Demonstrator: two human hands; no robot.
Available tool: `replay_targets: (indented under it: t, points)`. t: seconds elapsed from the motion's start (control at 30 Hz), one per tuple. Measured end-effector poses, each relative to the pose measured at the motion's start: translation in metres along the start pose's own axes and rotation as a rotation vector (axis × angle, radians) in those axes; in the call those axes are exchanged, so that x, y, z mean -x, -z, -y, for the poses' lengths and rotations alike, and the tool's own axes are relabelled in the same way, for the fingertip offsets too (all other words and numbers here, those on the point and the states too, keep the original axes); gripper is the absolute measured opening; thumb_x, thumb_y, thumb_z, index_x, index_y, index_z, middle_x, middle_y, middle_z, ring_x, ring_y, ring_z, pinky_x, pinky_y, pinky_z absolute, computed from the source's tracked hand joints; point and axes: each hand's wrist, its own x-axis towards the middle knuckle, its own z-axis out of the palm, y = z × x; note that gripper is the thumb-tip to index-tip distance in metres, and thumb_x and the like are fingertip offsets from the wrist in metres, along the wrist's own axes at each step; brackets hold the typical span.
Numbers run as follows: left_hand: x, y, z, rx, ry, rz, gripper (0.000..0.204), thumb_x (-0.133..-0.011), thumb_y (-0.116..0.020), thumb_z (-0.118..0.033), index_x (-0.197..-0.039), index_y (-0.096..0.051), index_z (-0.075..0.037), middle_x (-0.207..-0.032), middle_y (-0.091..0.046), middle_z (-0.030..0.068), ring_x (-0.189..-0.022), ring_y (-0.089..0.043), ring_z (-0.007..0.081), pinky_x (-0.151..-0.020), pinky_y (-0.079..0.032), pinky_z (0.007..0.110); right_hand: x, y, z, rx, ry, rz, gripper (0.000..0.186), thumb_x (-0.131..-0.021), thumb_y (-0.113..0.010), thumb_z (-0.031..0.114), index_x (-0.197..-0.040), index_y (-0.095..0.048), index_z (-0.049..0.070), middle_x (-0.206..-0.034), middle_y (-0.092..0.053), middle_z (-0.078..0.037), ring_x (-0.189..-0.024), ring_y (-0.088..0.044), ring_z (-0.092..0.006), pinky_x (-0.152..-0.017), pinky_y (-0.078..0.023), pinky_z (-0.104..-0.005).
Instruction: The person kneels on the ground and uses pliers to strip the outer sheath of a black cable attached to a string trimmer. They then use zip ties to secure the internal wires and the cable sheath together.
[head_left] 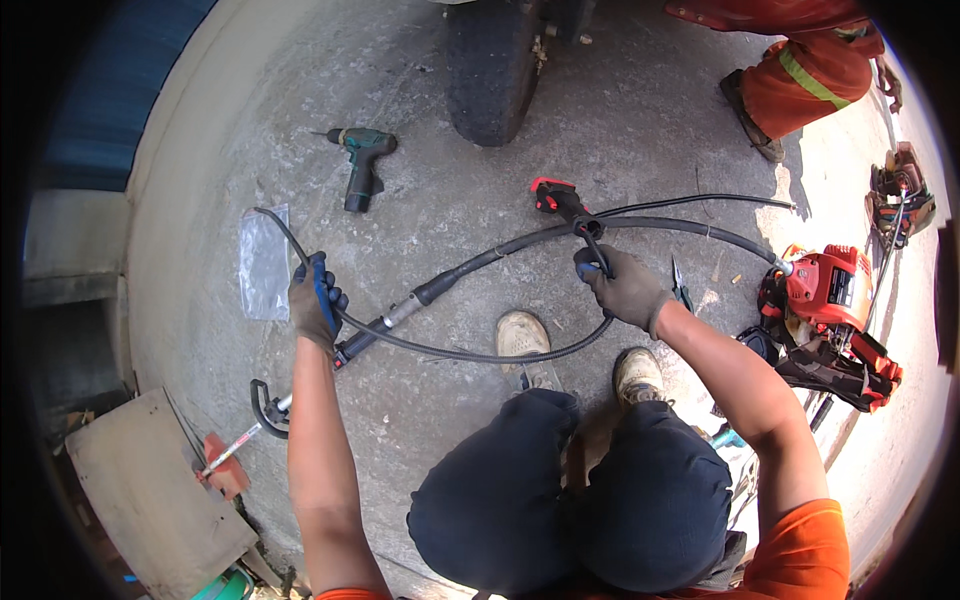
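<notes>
Orange-sleeved arms [795, 430] are spanning the concrete floor [440, 190]. The left hand [317, 300] is gripping a black ribbed cable [480, 359], gloved fingers clamped round it; the right hand [625, 285] is holding the same cable, fingers folded together on it, just beside a red-and-black trigger handle [553, 196]. Between both hands the cable is sagging in front of the left shoe [522, 335]. Farther out, a thick black hose [690, 226] is running to a red engine [835, 288] near the floor's sunlit right edge. Toward its left edge, a drill [362, 160] and a clear plastic bag [264, 270] are lying.
</notes>
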Motion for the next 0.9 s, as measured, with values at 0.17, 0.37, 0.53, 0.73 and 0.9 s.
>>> replay_targets:
  t: [0.17, 0.37, 0.53, 0.73, 0.9]
  points:
    - [0.071, -0.038, -0.034, -0.587, -0.207, 0.157, 0.022, -0.103, -0.059, -0.025, -0.113, -0.062, -0.006, -0.068, -0.048, -0.0029, -0.050, -0.045, 0.0087, -0.042, -0.042, 0.028, 0.032, 0.057, 0.065, 0.231, -0.008, 0.067, 0.042, -0.102, -0.056, 0.038, -0.131, -0.059, 0.008, -0.116, -0.070, -0.025, -0.112, -0.066, -0.0427, -0.095, -0.051, -0.0503]
    - [0.143, -0.097, -0.034, -0.885, -0.481, 0.433, 0.028, -0.101, -0.061, -0.022, -0.119, -0.060, 0.000, -0.083, -0.064, 0.0031, -0.070, -0.058, 0.0124, -0.064, -0.051, 0.031, 0.031, 0.073, 0.102, 0.713, 0.153, 0.261, 0.041, -0.101, -0.053, 0.041, -0.137, -0.058, 0.019, -0.107, -0.073, -0.018, -0.101, -0.071, -0.0395, -0.091, -0.054, -0.0493]
    - [0.145, -0.122, -0.041, -0.917, -1.159, 0.673, 0.042, -0.094, -0.062, -0.016, -0.133, -0.057, 0.000, -0.100, -0.071, 0.0128, -0.085, -0.066, 0.0189, -0.076, -0.052, 0.034, 0.021, 0.049, 0.130, 0.707, 0.770, -0.013, 0.033, -0.095, -0.063, 0.034, -0.123, -0.066, 0.017, -0.088, -0.073, -0.011, -0.086, -0.073, -0.0323, -0.080, -0.057, -0.0461]
    - [0.177, -0.098, -0.091, -0.663, -0.384, 0.816, 0.044, -0.096, -0.061, -0.013, -0.138, -0.057, -0.003, -0.102, -0.068, 0.0032, -0.085, -0.061, 0.0105, -0.078, -0.051, 0.027, 0.044, 0.047, 0.153, 0.197, 0.618, -0.282, 0.048, -0.086, -0.074, 0.034, -0.127, -0.062, 0.011, -0.121, -0.067, -0.019, -0.112, -0.068, -0.0334, -0.097, -0.053, -0.0427]
    - [0.211, -0.078, -0.129, -0.848, -0.412, 0.816, 0.046, -0.084, -0.061, -0.014, -0.129, -0.065, -0.002, -0.093, -0.069, 0.0039, -0.078, -0.062, 0.0109, -0.072, -0.053, 0.027, 0.035, 0.063, 0.160, 0.308, 0.997, -0.509, 0.058, -0.088, -0.072, 0.034, -0.140, -0.057, 0.013, -0.130, -0.063, -0.020, -0.129, -0.057, -0.0338, -0.118, -0.037, -0.0477]
